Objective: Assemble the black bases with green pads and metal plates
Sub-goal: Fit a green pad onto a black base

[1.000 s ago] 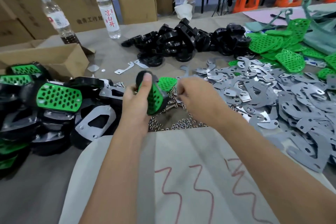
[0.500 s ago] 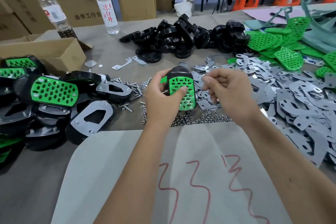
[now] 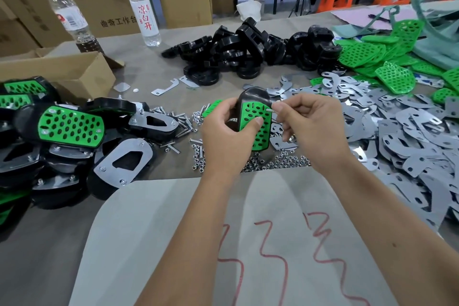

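In the head view, near the middle of the frame, the left hand (image 3: pixel 224 139) grips a black base (image 3: pixel 253 98) that carries a green pad (image 3: pixel 259 120) on its face. The fingers are curled round the left edge of the base and the thumb presses on the pad. The base is lifted above the table (image 3: pixel 139 74) and stands nearly upright, with the pad turned to the camera.

Just to the right of it, the right hand (image 3: pixel 314 129) pinches a small screw (image 3: pixel 269 111) between thumb and forefinger. The other fingers are curled loosely. The tip of the screw is at the upper right part of the pad; whether it already sits in a hole I cannot tell.

Under the hands a scatter of nuts and screws (image 3: pixel 270 163) lies on the table. At the right side of the frame there is a wide heap of metal plates (image 3: pixel 409 141). Above it, in the upper right, lie the loose green pads (image 3: pixel 395 77). In the upper middle is a pile of bare black bases (image 3: pixel 248 49).

At the left side, the finished assemblies (image 3: pixel 70 126) are stacked, some with the green face up and some with the metal plate up. Behind them is an open cardboard box (image 3: pixel 74 72), and two water bottles (image 3: pixel 144 7) stand in the upper left. In the lower part of the frame lies a pale sheet (image 3: pixel 154 231) with red marks drawn on it.
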Demonstrator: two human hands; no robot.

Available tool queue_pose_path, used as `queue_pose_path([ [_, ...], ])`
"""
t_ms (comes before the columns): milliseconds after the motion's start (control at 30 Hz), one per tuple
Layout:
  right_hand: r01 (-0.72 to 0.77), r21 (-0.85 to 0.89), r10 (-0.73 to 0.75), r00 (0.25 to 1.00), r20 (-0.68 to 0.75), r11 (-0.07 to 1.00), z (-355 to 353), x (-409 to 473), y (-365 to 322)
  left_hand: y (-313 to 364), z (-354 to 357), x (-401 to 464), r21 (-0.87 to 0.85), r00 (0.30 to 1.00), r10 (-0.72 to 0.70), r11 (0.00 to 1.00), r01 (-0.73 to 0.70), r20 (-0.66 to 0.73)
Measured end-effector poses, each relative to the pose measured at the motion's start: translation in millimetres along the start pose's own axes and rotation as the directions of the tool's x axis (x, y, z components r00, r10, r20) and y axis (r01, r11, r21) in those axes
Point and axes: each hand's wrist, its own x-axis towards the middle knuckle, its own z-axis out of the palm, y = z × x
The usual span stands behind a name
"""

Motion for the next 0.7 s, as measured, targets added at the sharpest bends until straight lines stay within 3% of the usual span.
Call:
queue_pose_path([
  [133,0.004,-0.057,-0.005,1.000,-0.021,0.998,0.0,-0.2,0.0,0.9,0.3,-1.0,0.010,0.999,0.018,1.000,-0.018,0.033],
  [267,-0.029,0.025,0.030,0.999,-0.019,0.999,-1.0,-1.8,-3.7,1.4,-1.7,-1.4,-0.003,0.998,0.004,1.000,-0.004,0.064],
  [367,0.050,-0.137,-0.046,0.998,0.029,0.989,-4.1,-5.2,-6.5,1.7,-3.8,-1.1,-0.021,0.997,-0.020,1.000,0.021,0.068],
  [467,0.124,-0.284,-0.114,0.992,0.050,0.951,-3.3,-6.8,-5.9,4.3,-3.5,-1.9,0.060,0.995,0.035,0.997,-0.041,0.096],
  [633,0.012,-0.077,-0.012,1.000,0.002,0.997,-0.5,-3.2,0.0,6.1,-2.1,-3.0,0.075,0.995,0.059,0.995,-0.065,0.081],
  [700,0.031,-0.079,-0.030,0.999,0.019,0.996,0.9,-3.3,2.5,6.7,-2.8,-3.0,0.055,0.995,0.044,0.997,-0.049,0.088],
])
